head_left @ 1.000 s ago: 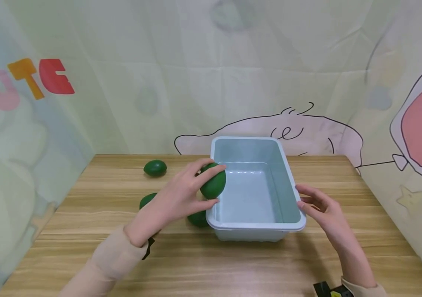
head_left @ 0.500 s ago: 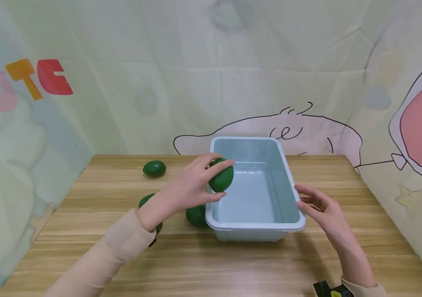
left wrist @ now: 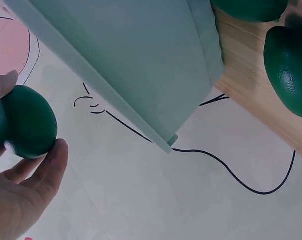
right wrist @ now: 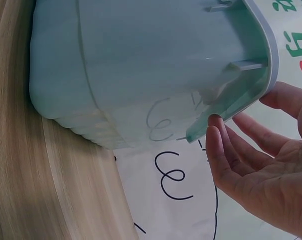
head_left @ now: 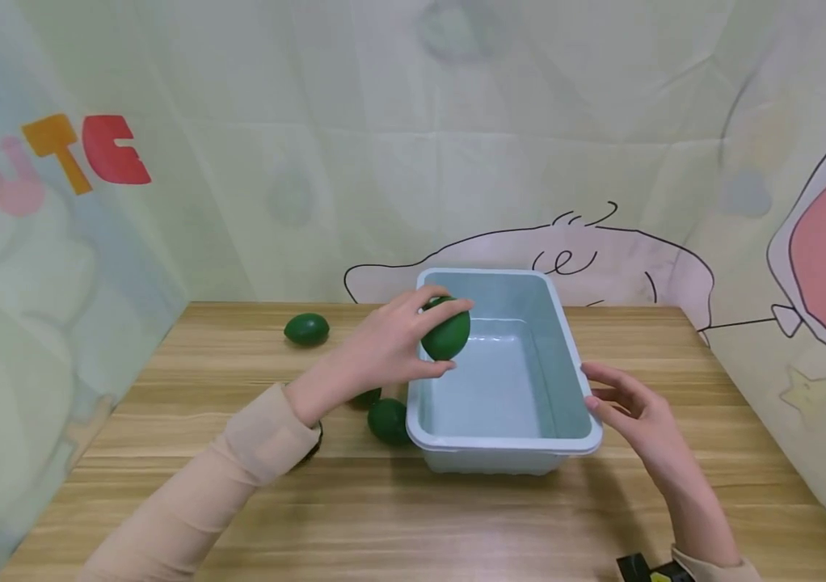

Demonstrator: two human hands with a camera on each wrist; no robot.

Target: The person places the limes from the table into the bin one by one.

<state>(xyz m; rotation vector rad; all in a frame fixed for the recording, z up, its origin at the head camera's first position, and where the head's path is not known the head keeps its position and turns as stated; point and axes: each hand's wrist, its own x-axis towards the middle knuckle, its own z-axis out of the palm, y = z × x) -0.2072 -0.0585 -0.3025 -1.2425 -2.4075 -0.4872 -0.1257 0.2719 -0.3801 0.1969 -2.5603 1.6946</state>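
Observation:
My left hand (head_left: 398,335) grips a glossy dark green egg-shaped fruit (head_left: 447,333) over the left rim of a pale blue plastic bin (head_left: 503,444). Thumb and fingers close round the fruit from opposite sides, as the left wrist view also shows on that fruit (left wrist: 25,122). My right hand (head_left: 631,412) holds the bin's right rim near its front corner. In the right wrist view the thumb is at the rim and the curled fingers (right wrist: 218,150) lie below its edge. The bin stands upright, and no fruit shows inside it.
Left of the bin, a green fruit (head_left: 307,330) lies near the table's back edge. Another fruit (head_left: 388,421) sits against the bin's front left side, and one more (head_left: 367,398) is partly hidden by my left forearm. A printed cloth (head_left: 297,162) hangs behind the wooden table (head_left: 413,525).
My left hand has moved right and slightly up with the green fruit, from beside the bin's left rim to over it. My right hand and the bin have stayed put.

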